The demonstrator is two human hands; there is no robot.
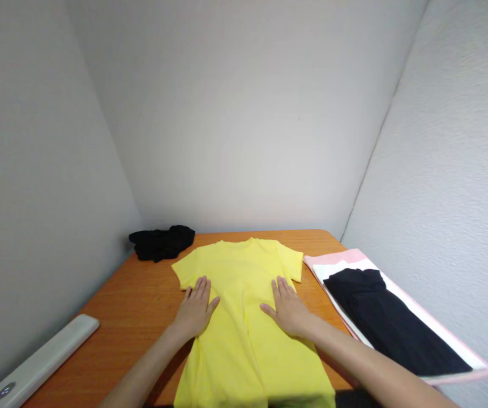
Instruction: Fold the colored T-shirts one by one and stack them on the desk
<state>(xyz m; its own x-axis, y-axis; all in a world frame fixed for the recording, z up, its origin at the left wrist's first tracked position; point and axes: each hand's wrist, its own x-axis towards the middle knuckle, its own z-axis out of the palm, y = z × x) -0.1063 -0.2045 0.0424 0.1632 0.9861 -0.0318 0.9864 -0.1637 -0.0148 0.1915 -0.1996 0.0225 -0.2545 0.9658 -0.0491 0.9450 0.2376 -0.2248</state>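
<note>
A yellow T-shirt lies spread on the wooden table, its neckline and short sleeves toward the far edge. Wrinkles run down its middle, and its lower end reaches the near edge of the table. My left hand rests flat on the shirt's left side below the sleeve, fingers stretched out. On the opposite side, my right hand lies flat on the fabric with its fingers extended and thumb pointing inward. Neither hand grips the cloth.
At the table's back left lies a crumpled black cloth. A long white device with a round button sits along the left edge. Folded black garments lie on white and pink cloths at right. Walls enclose the table.
</note>
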